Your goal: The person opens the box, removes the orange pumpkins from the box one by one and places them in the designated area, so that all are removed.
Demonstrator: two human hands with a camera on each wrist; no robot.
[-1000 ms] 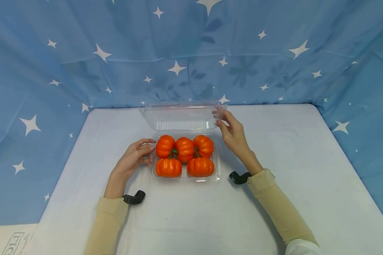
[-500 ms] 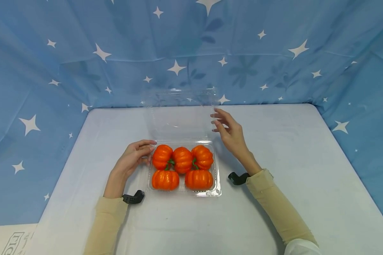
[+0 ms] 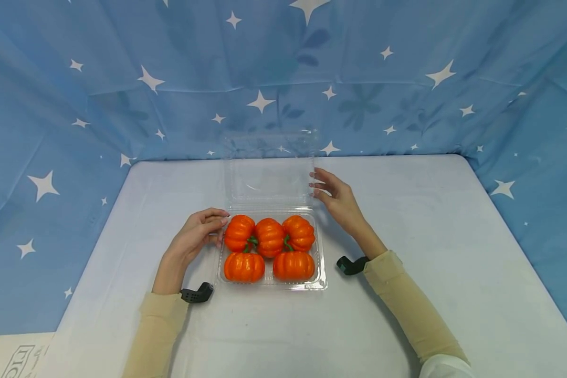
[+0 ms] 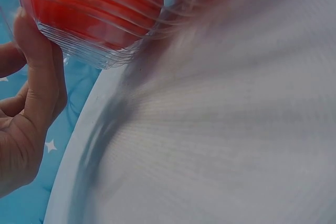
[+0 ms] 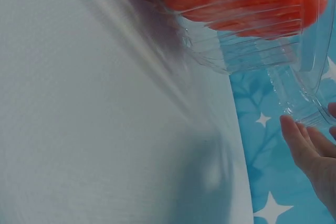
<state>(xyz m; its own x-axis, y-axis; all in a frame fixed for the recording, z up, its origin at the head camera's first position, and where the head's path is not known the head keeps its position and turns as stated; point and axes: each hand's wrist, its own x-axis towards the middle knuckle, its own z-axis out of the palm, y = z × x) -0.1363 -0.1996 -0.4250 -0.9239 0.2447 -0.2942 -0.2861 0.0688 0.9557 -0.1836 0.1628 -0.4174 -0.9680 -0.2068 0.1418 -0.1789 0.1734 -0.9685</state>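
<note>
A clear plastic clamshell box (image 3: 271, 286) stands on the white table with several orange pumpkins (image 3: 270, 237) inside. Its clear lid (image 3: 269, 181) is swung up and back from the hinge at the far side. My left hand (image 3: 199, 233) holds the box's left rim near the rear corner, thumb above and fingers alongside the wall. The left wrist view shows its fingertips (image 4: 22, 20) against the ribbed wall. To the right of the lid, my right hand (image 3: 337, 200) has loosely extended fingers, their tips right at the lid's side edge. In the right wrist view those fingertips (image 5: 289, 124) meet the lid's edge.
A blue curtain with white stars (image 3: 283, 79) hangs behind and at both sides of the white table (image 3: 274, 331). Black wrist cameras (image 3: 197, 293) sit on both wrists. A pale printed box (image 3: 14, 357) shows at the lower left corner.
The lid has swung further up and back, and the box with its pumpkins now sits nearer the front. My right hand has come slightly lower along the lid's side; the left hand has hardly moved.
</note>
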